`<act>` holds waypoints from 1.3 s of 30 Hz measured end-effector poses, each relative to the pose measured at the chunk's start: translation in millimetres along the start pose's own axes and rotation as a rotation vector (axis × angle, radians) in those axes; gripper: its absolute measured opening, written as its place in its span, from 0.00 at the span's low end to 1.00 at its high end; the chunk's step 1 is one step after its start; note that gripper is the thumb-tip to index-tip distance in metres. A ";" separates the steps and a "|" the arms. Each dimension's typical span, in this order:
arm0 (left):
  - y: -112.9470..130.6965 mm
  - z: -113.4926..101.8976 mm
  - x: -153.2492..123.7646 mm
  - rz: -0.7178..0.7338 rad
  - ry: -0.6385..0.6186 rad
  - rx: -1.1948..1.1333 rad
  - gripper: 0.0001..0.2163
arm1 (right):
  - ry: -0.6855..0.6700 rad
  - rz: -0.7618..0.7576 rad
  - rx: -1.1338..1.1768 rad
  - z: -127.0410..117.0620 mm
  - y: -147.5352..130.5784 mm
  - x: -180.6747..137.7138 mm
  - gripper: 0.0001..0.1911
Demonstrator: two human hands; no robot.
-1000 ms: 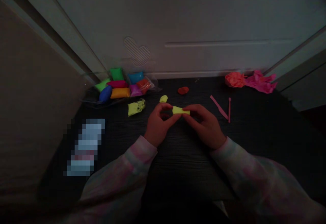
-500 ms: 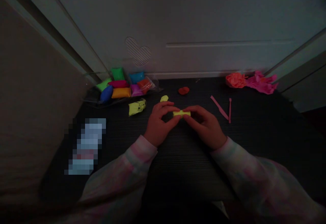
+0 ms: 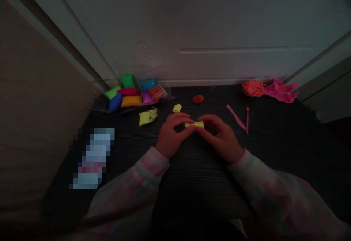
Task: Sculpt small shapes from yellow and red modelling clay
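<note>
A short bar of yellow modelling clay [image 3: 198, 124] spans the gap between my two hands, above the dark table. My left hand [image 3: 170, 135] pinches its left part between thumb and fingers. On the other side, my right hand [image 3: 223, 138] has its thumb and fingertips closed on the right part. Just behind my left fingers lies a small yellow clay lump [image 3: 177, 108]. To the left of that is a yellow clay packet [image 3: 148, 117] with dark markings. A flattened red clay piece [image 3: 197, 98] sits farther back.
A clear bag with several coloured clay packets [image 3: 131, 101] lies at the back left. A phone with a blurred screen [image 3: 94, 158] is at the left. Two pink tools, a knife [image 3: 236, 117] and a stick [image 3: 247, 120], lie right, with orange [image 3: 253, 88] and pink clay pieces [image 3: 281, 91] behind.
Both hands stay on the yellow clay bar. My right fingertips have spread slightly away from the left ones, showing more of the bar's top. The view has tilted up a little.
</note>
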State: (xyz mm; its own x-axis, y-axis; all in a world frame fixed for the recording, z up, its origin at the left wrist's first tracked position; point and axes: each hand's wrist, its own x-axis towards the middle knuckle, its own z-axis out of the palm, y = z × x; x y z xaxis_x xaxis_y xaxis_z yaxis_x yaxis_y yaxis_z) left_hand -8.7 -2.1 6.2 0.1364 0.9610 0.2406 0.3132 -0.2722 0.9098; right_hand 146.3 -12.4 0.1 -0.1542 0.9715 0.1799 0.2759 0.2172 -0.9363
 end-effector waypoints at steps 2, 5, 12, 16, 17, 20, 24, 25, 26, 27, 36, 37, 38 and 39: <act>-0.1 -0.3 0.0 0.020 -0.009 -0.011 0.04 | 0.002 0.032 0.053 0.5 0.6 0.6 0.13; -0.5 -1.4 0.3 0.079 -0.015 0.021 0.05 | 0.002 0.075 0.144 1.1 0.7 1.9 0.14; -2.0 -2.7 0.8 0.095 -0.021 0.010 0.05 | -0.014 0.079 0.149 1.1 -1.3 1.8 0.11; -0.9 -2.1 0.3 0.067 -0.049 -0.039 0.04 | -0.034 0.079 0.136 0.2 -2.6 0.9 0.11; -0.4 -2.1 0.2 0.059 -0.054 -0.043 0.05 | -0.027 0.075 0.140 0.1 -2.8 0.9 0.11; 0.0 -2.2 0.0 0.053 -0.064 -0.027 0.07 | -0.007 0.080 0.161 0.4 -2.4 1.3 0.12; -2.2 -2.9 0.5 0.068 -0.073 -0.013 0.06 | -0.010 0.123 0.223 1.6 -1.5 1.6 0.14; -3.0 -3.0 0.7 0.068 -0.074 -0.016 0.06 | -0.010 0.137 0.240 1.8 -1.6 1.6 0.14; -3.8 -3.2 0.9 0.067 -0.077 -0.021 0.06 | -0.010 0.150 0.255 2.1 -1.8 1.5 0.14; -4.4 -3.2 1.0 0.066 -0.081 -0.028 0.06 | -0.010 0.163 0.268 2.2 -2.0 1.5 0.14; -4.5 0.4 2.5 -0.138 -0.032 -0.341 0.11 | 0.022 0.118 0.246 1.9 -0.4 2.7 0.12; -4.8 0.7 3.3 -0.196 0.007 -0.393 0.12 | 0.031 0.096 0.235 1.9 0.2 2.7 0.12; -5.2 0.9 4.2 -0.247 0.039 -0.427 0.11 | 0.040 0.075 0.220 1.8 0.8 2.6 0.12; -5.5 1.1 5.0 -0.284 0.057 -0.441 0.09 | 0.048 0.056 0.201 1.6 1.3 2.5 0.12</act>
State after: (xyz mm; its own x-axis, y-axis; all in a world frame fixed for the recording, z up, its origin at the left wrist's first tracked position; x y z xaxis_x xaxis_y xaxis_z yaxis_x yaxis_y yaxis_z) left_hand -8.8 4.1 2.1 0.0484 0.9984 -0.0288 -0.0969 0.0334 0.9947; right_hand 144.8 -9.8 -1.2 -0.0976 0.9860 0.1354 0.0871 0.1440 -0.9857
